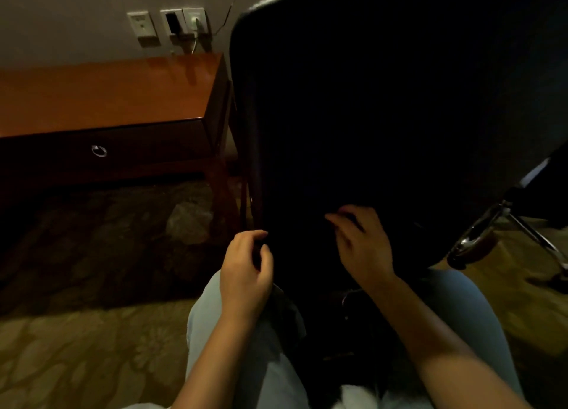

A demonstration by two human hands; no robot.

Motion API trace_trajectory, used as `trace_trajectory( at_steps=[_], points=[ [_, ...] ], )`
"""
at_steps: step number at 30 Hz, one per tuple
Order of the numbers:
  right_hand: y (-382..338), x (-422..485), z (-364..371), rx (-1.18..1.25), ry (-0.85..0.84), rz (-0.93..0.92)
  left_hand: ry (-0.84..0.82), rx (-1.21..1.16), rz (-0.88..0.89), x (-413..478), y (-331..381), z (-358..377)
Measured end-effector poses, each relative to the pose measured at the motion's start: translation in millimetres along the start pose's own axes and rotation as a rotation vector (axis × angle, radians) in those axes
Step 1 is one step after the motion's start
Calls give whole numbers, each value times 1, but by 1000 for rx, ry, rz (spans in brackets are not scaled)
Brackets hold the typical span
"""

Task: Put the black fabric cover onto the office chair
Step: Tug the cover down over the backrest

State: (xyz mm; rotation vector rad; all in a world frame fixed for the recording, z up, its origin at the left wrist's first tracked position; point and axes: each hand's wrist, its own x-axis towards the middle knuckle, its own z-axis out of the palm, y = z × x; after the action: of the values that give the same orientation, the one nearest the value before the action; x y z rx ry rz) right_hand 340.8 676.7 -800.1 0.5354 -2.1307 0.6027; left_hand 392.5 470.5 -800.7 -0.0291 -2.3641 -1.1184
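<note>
The office chair (384, 95) fills the upper right, seen from behind, its back very dark; the black fabric cover (307, 255) lies over it, and I cannot tell where the fabric ends in the dim light. My left hand (246, 270) pinches the cover's lower left edge with curled fingers and thumb. My right hand (362, 242) grips a fold of the cover at the bottom middle of the backrest, fingers curled into the fabric. The chair's chrome armrest (479, 233) shows at the right.
A glossy wooden desk (107, 95) with a ring-pull drawer stands left of the chair, close to its side. Wall sockets with a plugged cable (184, 24) sit behind it. Patterned carpet (76, 347) covers the floor. My light-trousered knees (276, 362) are under the hands.
</note>
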Motion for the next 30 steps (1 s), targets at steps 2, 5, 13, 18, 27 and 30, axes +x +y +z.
trace_trajectory(
  at_steps=[2,5,13,18,27,30],
  points=[
    [22,0,-18,17,95,128,-35,59,66,-3,3,5],
    [47,-2,-38,63,221,415,-72,122,126,-4,11,11],
    [37,8,-44,393,416,954,-5,130,167,-5,34,29],
    [-1,4,-18,397,275,846,-4,167,101,-5,36,35],
    [6,-12,-8,192,23,439,-31,222,102,-3,24,32],
    [31,-11,-26,184,166,587,-61,233,83,1,18,28]
  ],
)
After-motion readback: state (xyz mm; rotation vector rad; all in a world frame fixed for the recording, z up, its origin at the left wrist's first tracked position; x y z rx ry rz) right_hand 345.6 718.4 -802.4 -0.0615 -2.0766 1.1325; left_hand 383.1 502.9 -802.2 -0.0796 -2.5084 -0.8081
